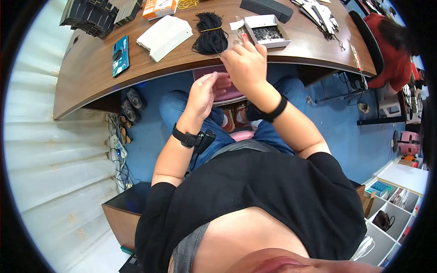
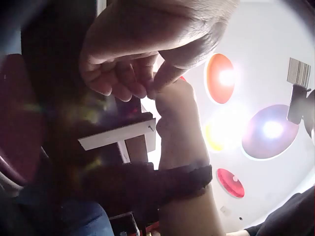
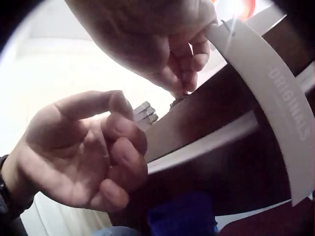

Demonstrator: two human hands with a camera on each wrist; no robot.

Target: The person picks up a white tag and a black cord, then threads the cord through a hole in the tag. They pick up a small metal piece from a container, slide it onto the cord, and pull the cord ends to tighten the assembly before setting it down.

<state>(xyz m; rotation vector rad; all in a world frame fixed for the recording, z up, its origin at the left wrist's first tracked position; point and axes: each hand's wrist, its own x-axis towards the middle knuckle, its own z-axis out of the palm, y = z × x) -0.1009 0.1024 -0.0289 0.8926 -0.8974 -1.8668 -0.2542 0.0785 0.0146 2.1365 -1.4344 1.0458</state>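
Note:
My left hand [image 1: 205,93] is raised in front of the desk's near edge, fingers loosely bent. In the right wrist view its palm shows with nothing in it. The right hand [image 1: 248,66] is close beside it, back uppermost, fingertips bunched together. From beneath the right hand a long white tag [image 3: 275,83] printed "ORIGINALS" hangs past the desk edge, a short dark piece near its upper end. In the left wrist view this tag [image 2: 115,135] meets the right hand's side; the head view hides it. Beyond the right hand stands a white box [image 1: 278,44] of small black pieces.
On the desk [image 1: 91,86] lie a tied bundle of black cords [image 1: 210,34], stacked white tags [image 1: 166,36], a teal phone-like item [image 1: 120,55] and white tags with black cords [image 1: 321,18]. A dark bar [image 1: 267,9] lies behind the box. Another person [image 1: 387,50] sits at right.

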